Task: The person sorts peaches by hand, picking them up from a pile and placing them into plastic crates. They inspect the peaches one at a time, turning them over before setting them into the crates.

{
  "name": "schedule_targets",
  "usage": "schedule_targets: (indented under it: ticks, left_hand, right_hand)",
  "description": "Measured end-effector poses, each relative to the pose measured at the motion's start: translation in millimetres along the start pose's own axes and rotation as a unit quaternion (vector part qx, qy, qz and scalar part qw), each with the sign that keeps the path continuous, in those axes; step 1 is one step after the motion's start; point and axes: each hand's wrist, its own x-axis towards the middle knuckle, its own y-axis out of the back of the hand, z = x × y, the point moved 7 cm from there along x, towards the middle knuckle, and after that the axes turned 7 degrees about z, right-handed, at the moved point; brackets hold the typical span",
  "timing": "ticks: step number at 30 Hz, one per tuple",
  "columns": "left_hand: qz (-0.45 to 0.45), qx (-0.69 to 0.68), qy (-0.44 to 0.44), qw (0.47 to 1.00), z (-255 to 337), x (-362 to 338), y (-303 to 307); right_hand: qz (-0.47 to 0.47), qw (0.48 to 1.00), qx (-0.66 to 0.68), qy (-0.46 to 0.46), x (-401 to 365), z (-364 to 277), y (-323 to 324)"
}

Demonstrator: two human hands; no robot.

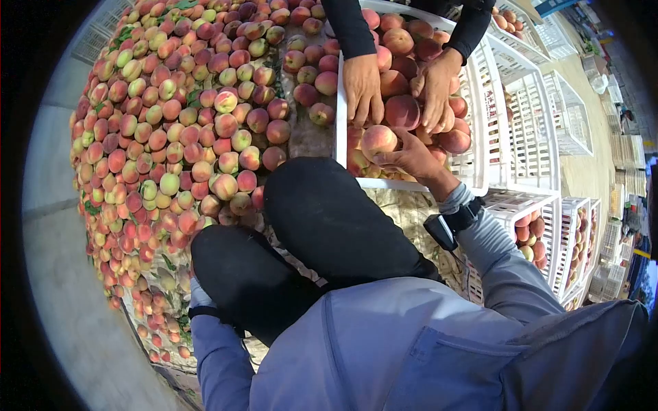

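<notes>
My right hand [416,159] holds a pale pink-yellow peach [378,141] over the near side of a white plastic crate [391,183]. Larger red peaches [402,111] fill much of that crate. Two hands of another person [363,89], in black sleeves, reach into the same crate from the far side, touching the fruit just beyond my hand. At the lower left, my left sleeve [218,349] runs down beside my knee; the left hand's fingers are hidden behind my leg.
A large heap of loose peaches [157,137] with some leaves covers the left. White crates [531,123] stand at the right, several holding peaches [531,236]. My bent knees [329,212] are close to the crate's near edge. Grey floor [51,260] lies at far left.
</notes>
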Motion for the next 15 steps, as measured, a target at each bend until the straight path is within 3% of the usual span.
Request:
schedule_targets:
  ticks: [3,6,9,12,15]
  left_hand:
    - [0.003,0.011,0.004,1.000,-9,-2,5]
    - [0.004,0.023,0.006,1.000,-14,-2,8]
    - [0.001,0.035,0.006,0.999,-16,1,4]
    - [0.001,0.042,0.006,0.999,-18,6,1]
    - [0.003,0.049,0.005,0.999,-20,13,-1]
  right_hand:
    - [0.033,0.999,-0.018,-0.036,7,1,-10]
    - [0.101,0.973,-0.173,0.113,29,21,-2]
    - [0.087,0.969,-0.213,0.089,28,22,-1]
    - [0.074,0.969,-0.237,0.009,25,19,-2]
    - [0.071,0.978,-0.179,0.078,25,20,-7]
